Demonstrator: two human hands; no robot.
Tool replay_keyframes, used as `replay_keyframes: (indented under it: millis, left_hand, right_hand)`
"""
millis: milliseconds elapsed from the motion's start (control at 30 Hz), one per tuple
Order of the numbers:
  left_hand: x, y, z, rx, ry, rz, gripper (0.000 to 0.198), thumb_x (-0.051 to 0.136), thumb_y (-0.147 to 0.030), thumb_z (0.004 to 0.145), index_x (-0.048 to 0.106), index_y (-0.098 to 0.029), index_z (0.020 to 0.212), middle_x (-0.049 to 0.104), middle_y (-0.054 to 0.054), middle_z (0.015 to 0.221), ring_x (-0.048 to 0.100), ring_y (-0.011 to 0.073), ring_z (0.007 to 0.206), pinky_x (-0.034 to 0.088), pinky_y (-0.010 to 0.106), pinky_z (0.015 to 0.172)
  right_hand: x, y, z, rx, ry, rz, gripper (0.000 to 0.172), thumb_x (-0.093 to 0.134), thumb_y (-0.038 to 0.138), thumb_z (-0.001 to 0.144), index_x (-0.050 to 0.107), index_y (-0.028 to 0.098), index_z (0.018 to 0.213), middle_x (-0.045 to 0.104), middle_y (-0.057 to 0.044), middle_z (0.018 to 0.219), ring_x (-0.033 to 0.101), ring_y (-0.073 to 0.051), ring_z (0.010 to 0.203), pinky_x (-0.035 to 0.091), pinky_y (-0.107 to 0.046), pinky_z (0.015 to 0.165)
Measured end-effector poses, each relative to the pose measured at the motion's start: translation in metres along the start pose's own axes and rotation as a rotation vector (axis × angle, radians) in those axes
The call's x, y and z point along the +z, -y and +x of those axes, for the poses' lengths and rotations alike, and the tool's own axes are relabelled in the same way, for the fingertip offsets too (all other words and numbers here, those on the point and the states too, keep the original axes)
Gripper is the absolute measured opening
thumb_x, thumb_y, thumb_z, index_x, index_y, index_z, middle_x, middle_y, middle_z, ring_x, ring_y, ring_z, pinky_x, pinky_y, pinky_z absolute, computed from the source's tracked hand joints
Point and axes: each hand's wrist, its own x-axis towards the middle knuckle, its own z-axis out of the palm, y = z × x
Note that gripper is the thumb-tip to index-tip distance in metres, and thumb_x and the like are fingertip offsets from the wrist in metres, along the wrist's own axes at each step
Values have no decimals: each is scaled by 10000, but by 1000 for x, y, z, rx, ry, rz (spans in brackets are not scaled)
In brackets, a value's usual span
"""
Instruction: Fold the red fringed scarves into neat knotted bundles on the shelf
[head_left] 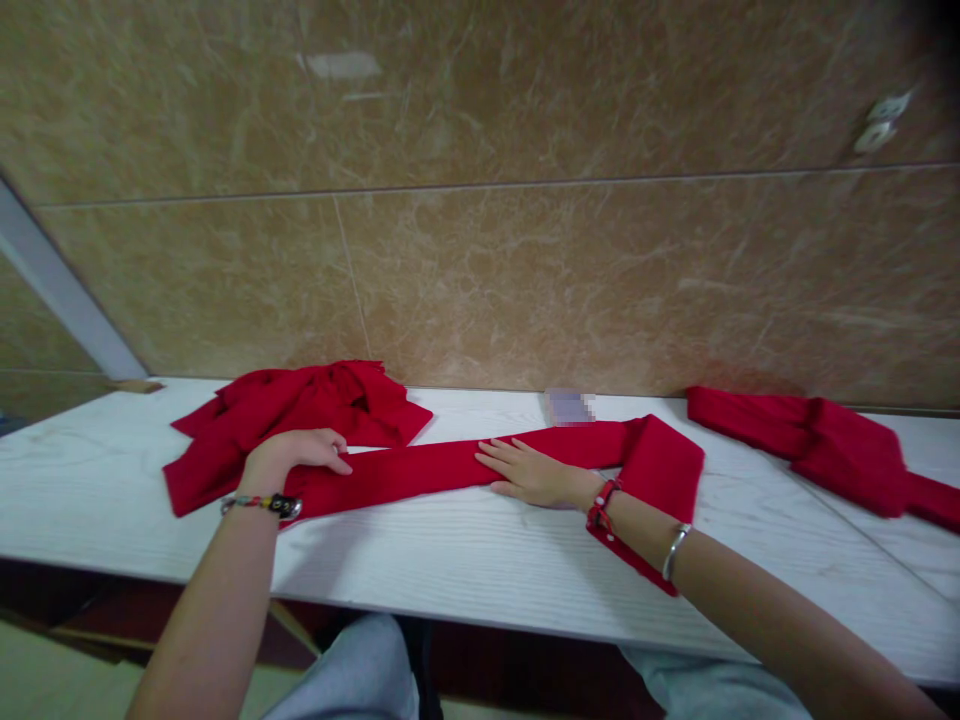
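Observation:
A long red cloth strip [420, 472] lies across the white table, folded over at its right end so that a flap hangs toward the front edge. My left hand [300, 452] is at the strip's left end, its fingers bent and closed on the cloth; the fingertips are partly hidden. Flat on the middle of the strip rests my right hand [532, 473], fingers stretched out and holding nothing. Behind my left hand is a loose heap of red cloth [322, 400], with one piece reaching out to the left.
More red cloth [847, 450] lies folded at the table's right side. A small flat packet [568, 408], partly blurred out, sits against the tiled wall [525, 280]. The white table [420, 560] ends close to my lap.

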Motion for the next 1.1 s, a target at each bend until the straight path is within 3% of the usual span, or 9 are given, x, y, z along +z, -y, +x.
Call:
replay_keyframes:
  millis: [133,333,467,567,633,800,967,1033,1100]
  left_hand:
    - [-2,9,-9,-107,-55,4,509,654,-416,441,645,-205,904,605,79,1102,537,283,1003,418,323,845]
    - [-10,1,-20,54,-104,-133,426,592,-470,558,632,-201,886,630,42,1046,539,250,1005,422,286,852]
    - [-20,-27,-30,214,-166,-294,418,609,-460,591,609,-190,910,628,18,1036,539,217,1002,413,260,861]
    - [-23,-66,-32,330,-238,-505,451,620,-437,627,576,-182,996,621,29,1048,540,201,991,422,275,851]
    - [-21,-100,-29,391,-258,-653,462,638,-403,631,561,-153,1012,625,55,1023,547,203,973,429,304,843]
    - [-2,-198,-4,576,-185,-914,426,631,-240,671,518,-135,1068,612,94,1008,597,171,803,455,334,767]
    - [36,-294,27,712,-120,-912,527,602,-252,727,417,-133,1206,584,150,1075,607,191,828,449,338,780]
    - [49,-319,38,741,-54,-861,492,483,-294,816,353,-139,1265,601,146,1053,610,181,850,448,314,787]
    - [55,-331,49,754,9,-816,440,328,-280,880,313,-133,1293,637,125,967,625,158,807,458,288,758]
  right_hand:
    - [-6,7,5,-7,-14,-11,544,260,453,894,316,150,1341,314,-105,1391,210,-231,1299,172,-432,1054]
    - [-10,28,19,-79,-40,35,513,304,381,892,358,95,1315,367,-138,1354,317,-228,1253,257,-402,1031]
    - [-10,26,28,-82,-32,175,470,323,356,884,460,87,1244,432,-134,1310,364,-212,1226,285,-353,1026]
    - [-16,14,32,19,-54,411,396,379,315,859,543,118,1161,522,-113,1230,469,-210,1139,337,-363,994]
    - [-24,3,30,181,-147,639,351,398,292,847,578,125,1098,574,-109,1165,523,-207,1074,368,-379,966]
    - [-50,-36,-10,582,-376,1295,262,414,266,845,578,119,987,657,-122,957,620,-168,851,461,-340,850]
    - [-70,-75,-79,650,-359,1439,331,335,353,879,570,139,971,668,-85,838,625,-143,698,501,-308,724]
    - [-70,-85,-102,656,-332,1443,408,270,392,894,576,139,988,671,-82,838,629,-152,717,498,-320,738]
    - [-66,-92,-119,633,-301,1400,406,277,385,891,584,145,1007,672,-78,898,627,-165,795,479,-340,804]
